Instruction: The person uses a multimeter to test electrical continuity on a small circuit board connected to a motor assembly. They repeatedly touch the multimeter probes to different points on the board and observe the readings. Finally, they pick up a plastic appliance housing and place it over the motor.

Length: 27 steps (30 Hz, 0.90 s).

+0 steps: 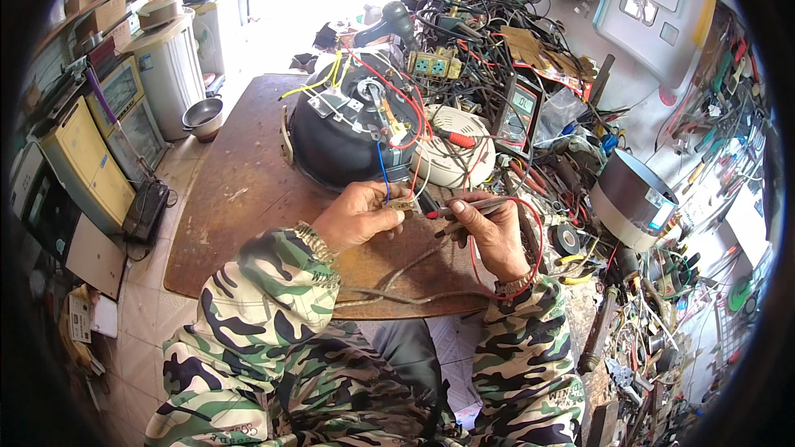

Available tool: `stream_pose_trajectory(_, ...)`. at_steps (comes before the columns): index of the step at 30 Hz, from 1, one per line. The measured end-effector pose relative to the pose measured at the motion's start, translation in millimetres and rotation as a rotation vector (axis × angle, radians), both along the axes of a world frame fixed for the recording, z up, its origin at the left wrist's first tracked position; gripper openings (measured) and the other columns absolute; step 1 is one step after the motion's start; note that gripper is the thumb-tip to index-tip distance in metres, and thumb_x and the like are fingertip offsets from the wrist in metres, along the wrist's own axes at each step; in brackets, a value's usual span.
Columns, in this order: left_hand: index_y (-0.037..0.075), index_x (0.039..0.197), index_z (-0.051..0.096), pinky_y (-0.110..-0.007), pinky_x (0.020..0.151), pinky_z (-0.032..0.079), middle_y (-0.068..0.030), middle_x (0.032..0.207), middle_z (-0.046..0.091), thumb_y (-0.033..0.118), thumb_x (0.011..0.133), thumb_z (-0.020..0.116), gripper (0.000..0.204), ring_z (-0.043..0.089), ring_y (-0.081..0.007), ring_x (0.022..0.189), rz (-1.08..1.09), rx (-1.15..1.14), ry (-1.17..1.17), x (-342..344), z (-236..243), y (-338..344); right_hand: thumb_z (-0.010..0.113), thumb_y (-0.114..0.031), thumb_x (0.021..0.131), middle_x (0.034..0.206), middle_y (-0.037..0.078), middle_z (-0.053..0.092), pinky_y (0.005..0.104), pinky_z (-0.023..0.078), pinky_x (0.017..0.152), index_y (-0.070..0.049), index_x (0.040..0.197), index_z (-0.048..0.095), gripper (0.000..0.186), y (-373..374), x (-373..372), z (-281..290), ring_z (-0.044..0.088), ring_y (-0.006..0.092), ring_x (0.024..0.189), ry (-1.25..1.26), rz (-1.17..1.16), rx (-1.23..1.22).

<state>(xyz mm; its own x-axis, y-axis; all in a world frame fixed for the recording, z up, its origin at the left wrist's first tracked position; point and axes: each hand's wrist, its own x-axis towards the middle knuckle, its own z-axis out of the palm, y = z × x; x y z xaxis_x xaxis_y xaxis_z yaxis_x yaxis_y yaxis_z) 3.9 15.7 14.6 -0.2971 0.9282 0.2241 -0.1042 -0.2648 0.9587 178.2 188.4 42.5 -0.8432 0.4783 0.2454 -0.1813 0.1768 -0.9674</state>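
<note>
My left hand [354, 219] is closed, pinching a small tan connector [402, 204] between thumb and fingers. Blue, red and white wires run from this connector up to an overturned black rice cooker body [319, 145], whose underside shows metal brackets and yellow wires. In my right hand [497, 236] a red test probe [445, 213] points left toward the connector; contact cannot be made out. A second dark rod lies under the same fingers. The probe's red lead [540, 236] loops round my right wrist. A multimeter [521, 113] with a lit display leans behind.
The wooden table [224, 215] carries a white round vented base [458, 145] and a grey cord [389, 291] near its front edge. Tangled cables and tools heap up at the right, with a metal pot [633, 199]. Old appliances [91, 161] line the left wall.
</note>
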Motion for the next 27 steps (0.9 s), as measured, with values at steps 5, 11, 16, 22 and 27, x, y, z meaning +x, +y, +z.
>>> stream_pose_trajectory(5, 0.001, 0.119, 0.061, -0.027, 0.094, 0.043, 0.0003, 0.104, 0.064, 0.016, 0.083, 0.079, 0.043, 0.055, -0.0084, 0.1, 0.038, 0.014, 0.189, 0.9, -1.1, -0.3, 0.067, -0.016, 0.093, 0.09, 0.015, 0.07, 0.0282, 0.054, 0.062, 0.005, 0.104, 0.064, 0.023, -8.3, -7.2, -3.9, 0.068, 0.0188, 0.074, 0.03, 0.221, -0.231)
stream_pose_trajectory(11, -0.003, 0.12, 0.057, -0.026, 0.075, 0.053, -0.0039, 0.099, 0.063, 0.009, 0.084, 0.077, 0.043, 0.062, -0.0103, 0.082, -0.042, -0.064, 0.082, 3.5, 0.2, -1.4, 0.069, -0.013, 0.091, 0.093, 0.015, 0.07, 0.029, 0.055, 0.07, 0.006, 0.109, 0.062, 0.027, -9.4, -17.4, -1.5, 0.068, 0.0193, 0.079, -0.046, 0.315, -0.195)
stream_pose_trajectory(16, -0.002, 0.112, 0.059, -0.026, 0.07, 0.053, -0.0037, 0.094, 0.064, 0.008, 0.087, 0.074, 0.03, 0.065, -0.0127, 0.076, -0.068, -0.021, 0.013, 6.9, -1.1, 1.5, 0.071, -0.016, 0.09, 0.086, 0.009, 0.07, 0.0261, 0.05, 0.068, 0.005, 0.105, 0.065, 0.026, -7.2, -15.3, -8.6, 0.064, 0.0132, 0.075, -0.049, 0.292, -0.171)
stream_pose_trajectory(22, -0.002, 0.115, 0.058, -0.026, 0.066, 0.053, -0.0042, 0.094, 0.064, 0.007, 0.088, 0.073, 0.032, 0.063, -0.0108, 0.073, -0.042, -0.008, 0.083, 3.3, -6.5, 3.6, 0.075, -0.016, 0.086, 0.077, 0.005, 0.065, 0.0248, 0.047, 0.062, 0.003, 0.099, 0.067, 0.024, -1.5, -10.0, -5.1, 0.06, 0.011, 0.069, -0.198, 0.229, 0.019)
stream_pose_trajectory(27, -0.002, 0.109, 0.059, -0.025, 0.065, 0.053, -0.0034, 0.085, 0.063, 0.007, 0.087, 0.074, 0.028, 0.063, -0.0111, 0.07, 0.091, -0.044, 0.075, 3.5, 0.8, -6.9, 0.07, -0.015, 0.087, 0.08, 0.004, 0.067, 0.0245, 0.046, 0.054, 0.001, 0.1, 0.07, 0.021, 35.1, 9.8, -6.0, 0.057, 0.0092, 0.063, -0.283, -0.05, 0.256)
